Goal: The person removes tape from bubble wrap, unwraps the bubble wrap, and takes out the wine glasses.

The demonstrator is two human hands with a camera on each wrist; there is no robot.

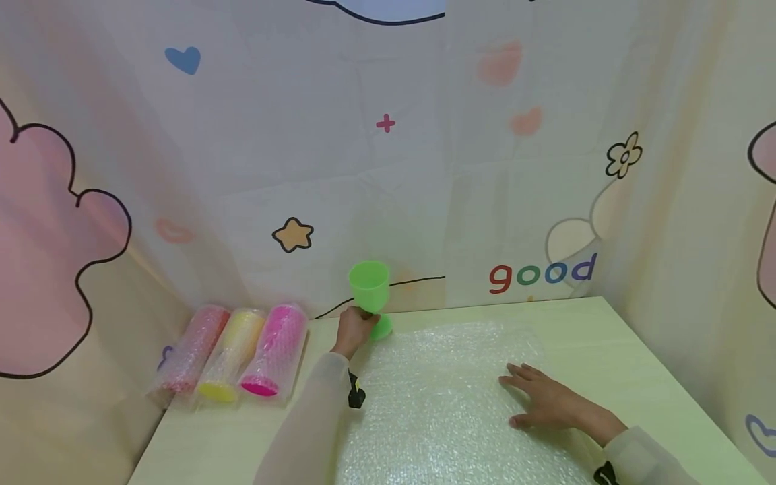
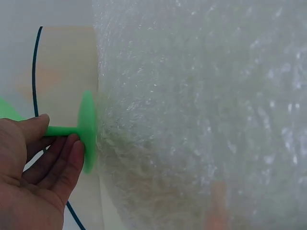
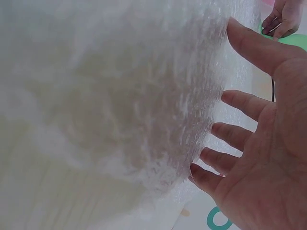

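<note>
My left hand [image 1: 355, 331] pinches the thin stem of a green plastic goblet [image 1: 370, 286], thumb on one side and fingers on the other. The goblet stands upright, its round foot [image 2: 87, 132] at the far edge of a sheet of bubble wrap [image 1: 436, 404]. In the left wrist view most of the goblet's cup is cut off by the frame. Over the right part of the sheet, my right hand [image 1: 548, 399] is spread with fingers apart, its fingertips [image 3: 218, 128] right at the bubble wrap and nothing gripped.
At the table's left lie three wrapped bundles side by side: a pink-red one [image 1: 197, 350], a yellow one [image 1: 232, 353] and a bright magenta one [image 1: 277, 350]. A printed curtain [image 1: 424, 202] hangs behind the pale table [image 1: 642, 397] and along both sides.
</note>
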